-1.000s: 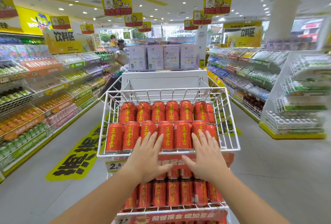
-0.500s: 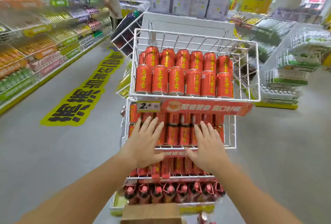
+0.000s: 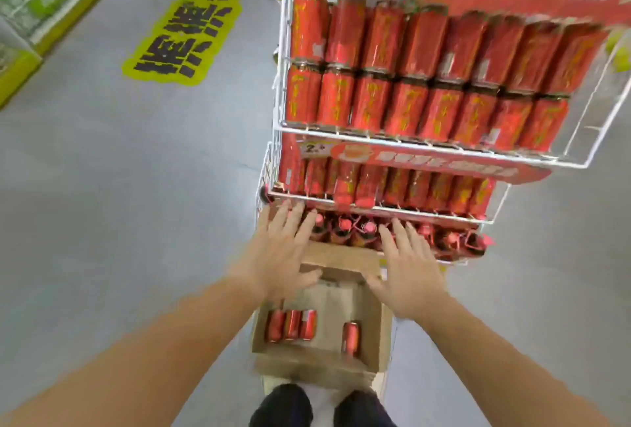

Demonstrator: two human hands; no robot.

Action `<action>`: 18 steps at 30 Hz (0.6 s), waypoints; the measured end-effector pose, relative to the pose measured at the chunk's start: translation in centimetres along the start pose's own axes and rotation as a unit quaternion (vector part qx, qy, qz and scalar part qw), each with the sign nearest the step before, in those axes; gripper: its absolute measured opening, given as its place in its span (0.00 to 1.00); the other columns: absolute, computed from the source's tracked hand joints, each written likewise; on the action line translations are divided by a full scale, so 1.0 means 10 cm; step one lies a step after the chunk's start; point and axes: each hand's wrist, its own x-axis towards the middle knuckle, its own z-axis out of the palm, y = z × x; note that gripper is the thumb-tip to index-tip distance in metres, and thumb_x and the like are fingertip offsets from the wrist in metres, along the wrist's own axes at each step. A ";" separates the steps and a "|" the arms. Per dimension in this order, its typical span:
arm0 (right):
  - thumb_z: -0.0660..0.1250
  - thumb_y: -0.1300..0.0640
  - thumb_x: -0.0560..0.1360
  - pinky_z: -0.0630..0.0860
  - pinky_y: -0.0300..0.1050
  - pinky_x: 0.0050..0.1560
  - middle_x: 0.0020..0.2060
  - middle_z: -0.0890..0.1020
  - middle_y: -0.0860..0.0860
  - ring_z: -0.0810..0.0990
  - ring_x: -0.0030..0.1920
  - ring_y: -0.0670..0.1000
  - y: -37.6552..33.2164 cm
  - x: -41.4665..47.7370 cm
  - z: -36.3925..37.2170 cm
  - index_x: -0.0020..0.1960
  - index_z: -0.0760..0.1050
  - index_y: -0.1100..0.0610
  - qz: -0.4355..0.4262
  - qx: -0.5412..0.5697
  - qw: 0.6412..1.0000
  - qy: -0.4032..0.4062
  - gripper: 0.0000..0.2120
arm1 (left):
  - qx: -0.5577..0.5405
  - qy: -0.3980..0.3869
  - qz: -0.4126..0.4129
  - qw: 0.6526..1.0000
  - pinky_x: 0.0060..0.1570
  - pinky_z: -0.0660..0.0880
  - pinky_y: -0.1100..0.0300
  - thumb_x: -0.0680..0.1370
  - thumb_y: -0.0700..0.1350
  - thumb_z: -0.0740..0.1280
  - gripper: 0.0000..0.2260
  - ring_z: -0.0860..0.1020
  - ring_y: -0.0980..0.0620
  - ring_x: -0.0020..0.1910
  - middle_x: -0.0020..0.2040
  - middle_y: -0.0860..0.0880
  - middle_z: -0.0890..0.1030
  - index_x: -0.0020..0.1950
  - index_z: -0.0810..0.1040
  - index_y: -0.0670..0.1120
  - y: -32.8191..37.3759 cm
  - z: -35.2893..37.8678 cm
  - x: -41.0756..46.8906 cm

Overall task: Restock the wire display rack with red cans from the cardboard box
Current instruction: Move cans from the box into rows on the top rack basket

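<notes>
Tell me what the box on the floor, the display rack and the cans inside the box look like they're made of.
Cardboard box: plain brown corrugated card by its look, matte, with folded flaps.
Wire display rack: thin metal rods with a white coating, probably painted or plastic-dipped; the grid shows through.
Red cans: likely aluminium with a glossy red printed finish, judging by the highlights; blur hides detail.

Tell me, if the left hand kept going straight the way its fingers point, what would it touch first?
Probably the white wire front edge of the rack's lower shelf, since the left hand has its fingertips spread right below it. Depth is unclear; it could pass underneath to the bottles.
</notes>
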 end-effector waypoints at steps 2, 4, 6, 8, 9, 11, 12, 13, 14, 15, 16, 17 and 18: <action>0.51 0.31 0.72 0.63 0.61 0.74 0.76 0.65 0.61 0.63 0.76 0.64 0.02 0.05 0.44 0.78 0.63 0.60 -0.003 0.003 1.000 -0.029 0.44 | -0.003 -0.029 -0.004 1.000 0.71 0.64 0.33 0.69 0.72 0.54 0.47 0.67 0.34 0.75 0.75 0.36 0.70 0.79 0.64 0.41 0.03 0.47 0.04; 0.50 0.31 0.74 0.58 0.60 0.76 0.78 0.60 0.61 0.58 0.78 0.63 0.05 0.09 0.85 0.79 0.59 0.59 -0.003 0.022 0.998 -0.055 0.44 | -0.012 -0.052 -0.006 0.999 0.71 0.65 0.33 0.70 0.72 0.53 0.47 0.67 0.34 0.75 0.75 0.36 0.70 0.78 0.67 0.40 0.07 0.91 0.10; 0.50 0.32 0.77 0.49 0.57 0.78 0.81 0.51 0.58 0.48 0.80 0.61 0.10 0.14 1.30 0.81 0.49 0.57 0.000 0.040 0.995 -0.097 0.42 | -0.021 -0.077 -0.012 0.997 0.70 0.67 0.34 0.70 0.71 0.55 0.45 0.68 0.34 0.74 0.74 0.35 0.71 0.76 0.70 0.39 0.12 1.37 0.15; 0.52 0.32 0.78 0.45 0.56 0.78 0.81 0.47 0.56 0.44 0.80 0.60 0.13 0.21 1.75 0.81 0.44 0.55 0.002 0.050 0.992 -0.113 0.42 | -0.028 -0.100 -0.023 0.994 0.70 0.67 0.34 0.70 0.70 0.56 0.45 0.68 0.34 0.74 0.74 0.35 0.71 0.76 0.70 0.39 0.16 1.84 0.19; 0.52 0.32 0.78 0.45 0.56 0.78 0.81 0.46 0.56 0.44 0.80 0.60 0.14 0.24 1.98 0.81 0.44 0.55 0.004 0.057 0.991 -0.124 0.42 | -0.034 -0.112 -0.026 0.993 0.71 0.65 0.34 0.71 0.71 0.56 0.45 0.66 0.35 0.75 0.76 0.36 0.69 0.78 0.68 0.40 0.18 2.08 0.21; 0.50 0.33 0.78 0.46 0.56 0.79 0.81 0.46 0.56 0.44 0.81 0.59 0.13 0.27 2.45 0.81 0.44 0.55 0.011 0.065 0.986 -0.153 0.40 | -0.035 -0.134 -0.030 0.990 0.74 0.62 0.35 0.71 0.72 0.54 0.46 0.63 0.36 0.78 0.78 0.38 0.66 0.80 0.63 0.41 0.21 2.54 0.22; 0.50 0.33 0.78 0.47 0.56 0.80 0.81 0.47 0.56 0.45 0.81 0.59 0.12 0.28 2.68 0.81 0.45 0.55 0.011 0.066 0.984 -0.162 0.40 | -0.033 -0.143 -0.031 0.989 0.74 0.61 0.35 0.72 0.72 0.54 0.46 0.62 0.36 0.78 0.79 0.38 0.65 0.81 0.61 0.42 0.23 2.74 0.22; 0.50 0.33 0.78 0.49 0.57 0.80 0.81 0.49 0.56 0.46 0.81 0.59 0.11 0.30 2.90 0.81 0.46 0.54 0.010 0.065 0.982 -0.175 0.39 | -0.033 -0.157 -0.031 0.987 0.75 0.60 0.35 0.73 0.71 0.53 0.46 0.60 0.36 0.79 0.80 0.39 0.64 0.82 0.59 0.42 0.25 2.93 0.23; 0.50 0.32 0.78 0.50 0.57 0.79 0.81 0.51 0.55 0.47 0.80 0.59 0.10 0.31 3.10 0.81 0.47 0.54 0.009 0.067 0.980 -0.190 0.39 | -0.034 -0.173 -0.032 0.984 0.76 0.59 0.36 0.73 0.71 0.52 0.45 0.58 0.36 0.80 0.81 0.39 0.61 0.82 0.57 0.43 0.27 3.12 0.24; 0.51 0.32 0.77 0.51 0.57 0.79 0.81 0.51 0.55 0.48 0.80 0.59 0.08 0.32 3.30 0.80 0.47 0.53 0.012 0.071 0.977 -0.202 0.40 | -0.034 -0.187 -0.031 0.981 0.77 0.56 0.36 0.74 0.71 0.50 0.46 0.55 0.37 0.81 0.82 0.40 0.58 0.83 0.53 0.43 0.28 3.30 0.24; 0.51 0.31 0.77 0.52 0.57 0.79 0.81 0.52 0.55 0.49 0.80 0.59 0.06 0.34 3.56 0.80 0.47 0.53 0.017 0.077 0.973 -0.217 0.40 | -0.033 -0.203 -0.030 0.978 0.78 0.54 0.37 0.74 0.71 0.47 0.46 0.52 0.38 0.81 0.83 0.41 0.55 0.84 0.49 0.44 0.30 3.55 0.26; 0.51 0.31 0.77 0.53 0.57 0.79 0.81 0.53 0.54 0.50 0.80 0.59 0.04 0.34 3.74 0.80 0.46 0.52 0.020 0.084 0.969 -0.231 0.40 | -0.028 -0.219 -0.028 0.975 0.78 0.52 0.38 0.74 0.72 0.45 0.46 0.49 0.38 0.82 0.83 0.41 0.52 0.83 0.45 0.45 0.30 3.72 0.26; 0.52 0.32 0.76 0.56 0.57 0.78 0.80 0.53 0.54 0.51 0.80 0.58 0.02 0.35 3.85 0.80 0.46 0.52 0.027 0.095 0.966 -0.241 0.41 | -0.027 -0.231 -0.025 0.972 0.79 0.50 0.38 0.74 0.72 0.44 0.45 0.46 0.39 0.82 0.84 0.42 0.49 0.83 0.41 0.46 0.30 3.83 0.26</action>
